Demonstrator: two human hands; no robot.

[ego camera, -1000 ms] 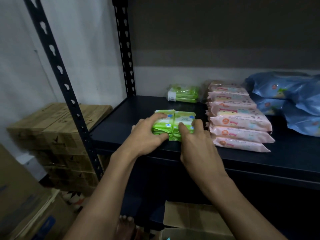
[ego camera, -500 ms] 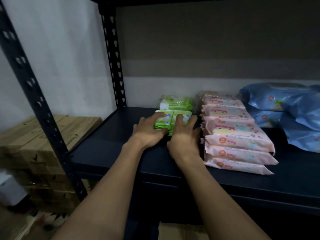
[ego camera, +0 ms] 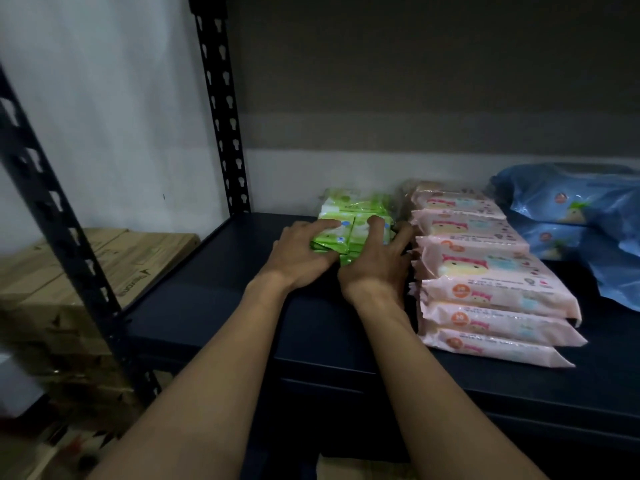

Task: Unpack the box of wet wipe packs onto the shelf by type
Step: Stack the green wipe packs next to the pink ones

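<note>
Small green wet wipe packs [ego camera: 341, 234] lie side by side on the dark shelf [ego camera: 221, 306], pushed up against more green packs [ego camera: 349, 206] at the back. My left hand [ego camera: 304, 259] lies over their left part with its index finger stretched across the top. My right hand [ego camera: 377, 266] presses on their right part, fingers spread, the outer ones between the green packs and a row of pink packs [ego camera: 485, 275]. Both thumbs are hidden.
Blue wipe packs [ego camera: 568, 209] are piled at the right rear. Black perforated posts stand at the back left [ego camera: 221, 116] and front left [ego camera: 52, 220]. Stacked cardboard boxes [ego camera: 69, 271] sit beyond the left end. A cardboard flap [ego camera: 346, 469] shows below the shelf.
Both hands have slid the green packs from the shelf's front edge towards the back, up to the green packs by the wall. The camera has moved closer.
</note>
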